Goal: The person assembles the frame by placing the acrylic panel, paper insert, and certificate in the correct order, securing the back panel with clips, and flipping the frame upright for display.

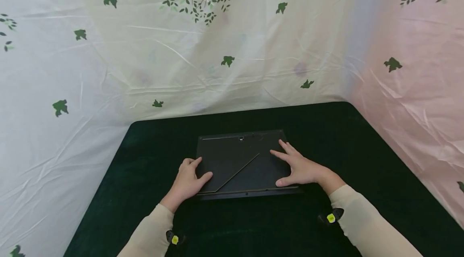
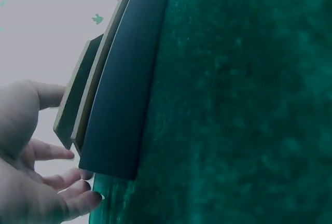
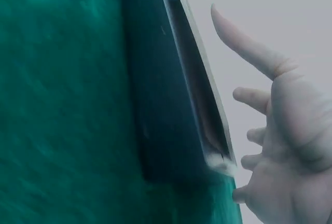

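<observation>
A dark, flat tablet in a folding case (image 1: 232,154) lies on the table, its back up, with a small camera near the far edge and a diagonal seam across the back. At its left edge, my left hand (image 1: 188,180) grips the case, thumb over the upper face and fingers along the side. In the left wrist view, a thin flap (image 2: 78,97) stands slightly apart from the thicker body (image 2: 124,89). Over the right end, my right hand (image 1: 301,168) is spread with straight fingers; contact there is unclear. The right wrist view shows a narrow gap along the case's near edge (image 3: 161,105).
A dark green cloth (image 1: 152,148) covers the table. Pale hanging fabric (image 1: 253,39) with leaf and bird prints surrounds it at the back and sides. Dark wrist devices with yellow tags (image 1: 175,239) sit at both sleeves.
</observation>
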Available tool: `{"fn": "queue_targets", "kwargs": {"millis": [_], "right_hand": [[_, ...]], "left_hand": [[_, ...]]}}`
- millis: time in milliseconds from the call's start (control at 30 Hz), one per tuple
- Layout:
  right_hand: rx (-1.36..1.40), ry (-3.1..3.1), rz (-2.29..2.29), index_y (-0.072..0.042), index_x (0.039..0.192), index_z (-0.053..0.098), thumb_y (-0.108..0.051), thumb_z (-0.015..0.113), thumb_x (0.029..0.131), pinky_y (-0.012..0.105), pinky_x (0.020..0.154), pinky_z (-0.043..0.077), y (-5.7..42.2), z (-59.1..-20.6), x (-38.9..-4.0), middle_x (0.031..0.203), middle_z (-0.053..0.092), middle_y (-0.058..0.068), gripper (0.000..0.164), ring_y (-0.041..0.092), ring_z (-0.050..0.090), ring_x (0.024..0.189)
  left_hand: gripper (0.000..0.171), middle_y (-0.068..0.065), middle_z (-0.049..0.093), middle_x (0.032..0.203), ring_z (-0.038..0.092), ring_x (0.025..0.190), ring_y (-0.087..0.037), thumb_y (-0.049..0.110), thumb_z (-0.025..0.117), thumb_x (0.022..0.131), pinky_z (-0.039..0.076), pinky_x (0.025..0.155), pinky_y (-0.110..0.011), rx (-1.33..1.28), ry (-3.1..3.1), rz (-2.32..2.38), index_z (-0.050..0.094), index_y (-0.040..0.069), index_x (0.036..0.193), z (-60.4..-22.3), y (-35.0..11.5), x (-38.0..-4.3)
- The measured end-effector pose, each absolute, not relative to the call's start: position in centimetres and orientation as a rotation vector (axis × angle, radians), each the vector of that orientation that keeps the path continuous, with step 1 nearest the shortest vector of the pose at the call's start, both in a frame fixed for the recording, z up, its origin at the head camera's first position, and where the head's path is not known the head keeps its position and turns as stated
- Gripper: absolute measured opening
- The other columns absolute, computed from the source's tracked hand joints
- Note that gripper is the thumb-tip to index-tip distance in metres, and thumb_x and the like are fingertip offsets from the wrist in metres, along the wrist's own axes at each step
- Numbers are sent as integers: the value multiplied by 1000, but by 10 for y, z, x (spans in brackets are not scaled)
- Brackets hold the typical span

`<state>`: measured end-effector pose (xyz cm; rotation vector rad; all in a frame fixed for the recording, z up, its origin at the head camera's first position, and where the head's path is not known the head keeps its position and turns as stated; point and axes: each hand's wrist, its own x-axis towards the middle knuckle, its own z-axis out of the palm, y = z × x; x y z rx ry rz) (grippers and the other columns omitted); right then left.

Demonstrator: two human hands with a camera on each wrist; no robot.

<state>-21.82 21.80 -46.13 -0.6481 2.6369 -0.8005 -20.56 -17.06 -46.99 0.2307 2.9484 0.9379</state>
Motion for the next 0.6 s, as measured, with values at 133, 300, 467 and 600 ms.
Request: {"fn": "queue_targets", "kwargs": {"millis": [133,300,467,600], "right_hand": [[-754,2633,-757,-25,153,28,-62,76,69,73,103,9,206,-461,-211,160,-8,11,104,42,-10,143],[-749,2692,-712,-26,150,34,-61,75,72,70,105,12,201,-462,-206,161,-2,10,96,41,-3,144],[-722,2756,-715,-25,146,41,-62,75,72,63,105,25,199,-463,-204,161,5,9,90,40,8,144],[-706,2780,-710,-25,144,44,-63,75,71,62,105,27,197,-463,-202,160,9,8,88,39,13,143]], "left_hand": [[94,-16,24,152,29,135,-36,63,69,76,36,101,-56,357,2863,930,35,15,150,-471,-168,-201],[111,-15,11,159,11,141,-39,70,76,62,32,102,-62,458,2810,898,31,22,151,-472,-165,-198],[110,-15,14,158,15,139,-40,70,77,60,34,100,-61,481,2861,842,35,21,150,-474,-161,-197],[105,-14,17,157,18,138,-41,68,77,63,35,100,-60,471,2910,781,38,21,149,-473,-158,-195]]}}
